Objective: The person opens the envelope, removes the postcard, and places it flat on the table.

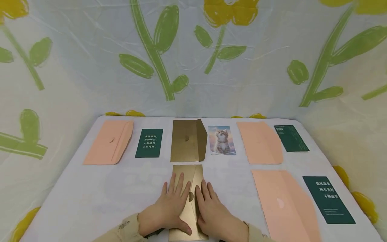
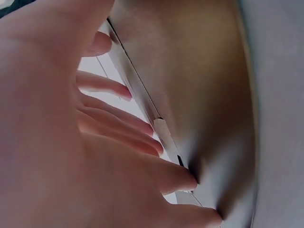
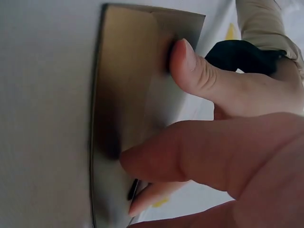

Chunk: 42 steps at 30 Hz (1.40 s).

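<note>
A gold envelope [image 1: 188, 215] lies lengthwise at the front middle of the table, its flap folded over and a small semicircular notch near the centre. My left hand [image 1: 172, 205] rests on it with fingers spread and straight, the thumb near the lower end. On its right side, my right hand [image 1: 216, 210] touches the envelope with fingers extended and close together. In the left wrist view the gold surface [image 2: 199, 71] fills the middle. In the right wrist view the left thumb [image 3: 190, 61] presses the envelope [image 3: 126, 57] beside the right hand's thumb [image 3: 156, 152].
Behind lie another gold envelope [image 1: 184, 141] with its flap open, a kitten card [image 1: 222, 140] and a green card [image 1: 149, 143]. A pink envelope [image 1: 105, 143] lies left. Two more pink envelopes [image 1: 260, 143] and green cards [image 1: 291, 138] are on the right.
</note>
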Each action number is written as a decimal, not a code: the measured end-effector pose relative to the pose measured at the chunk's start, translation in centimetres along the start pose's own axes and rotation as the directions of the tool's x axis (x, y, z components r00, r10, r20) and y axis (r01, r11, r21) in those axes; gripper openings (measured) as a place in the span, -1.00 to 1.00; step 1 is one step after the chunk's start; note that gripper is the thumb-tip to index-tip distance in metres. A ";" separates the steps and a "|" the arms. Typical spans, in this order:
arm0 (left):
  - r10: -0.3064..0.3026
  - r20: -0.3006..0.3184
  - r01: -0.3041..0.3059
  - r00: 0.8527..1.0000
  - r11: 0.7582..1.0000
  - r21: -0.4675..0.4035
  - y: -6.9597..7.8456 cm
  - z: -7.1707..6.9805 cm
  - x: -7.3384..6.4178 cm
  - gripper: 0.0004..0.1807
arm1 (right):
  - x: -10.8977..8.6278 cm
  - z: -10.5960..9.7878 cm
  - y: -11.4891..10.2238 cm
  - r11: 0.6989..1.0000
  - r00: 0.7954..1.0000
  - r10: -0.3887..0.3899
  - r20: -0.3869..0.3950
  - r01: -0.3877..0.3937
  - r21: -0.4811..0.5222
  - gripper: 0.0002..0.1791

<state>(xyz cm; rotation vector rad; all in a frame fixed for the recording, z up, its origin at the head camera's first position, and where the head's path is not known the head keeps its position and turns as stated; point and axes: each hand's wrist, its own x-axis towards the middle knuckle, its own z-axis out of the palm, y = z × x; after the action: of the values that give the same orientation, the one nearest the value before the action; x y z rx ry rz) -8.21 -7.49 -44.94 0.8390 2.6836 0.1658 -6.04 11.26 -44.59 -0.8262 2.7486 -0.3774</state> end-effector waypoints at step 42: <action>-0.033 0.033 0.034 0.999 0.999 -0.019 0.0 -0.1 0.4 0.56 | -1.1 -2.5 0.6 0.998 0.995 -0.059 -0.084 0.058 -0.012 -0.15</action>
<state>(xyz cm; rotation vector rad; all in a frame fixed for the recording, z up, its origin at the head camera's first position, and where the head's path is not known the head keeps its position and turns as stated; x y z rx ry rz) -8.53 -7.28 -45.00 0.7840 2.6597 0.1695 -6.21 12.75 -42.25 -0.9146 2.8107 -0.4199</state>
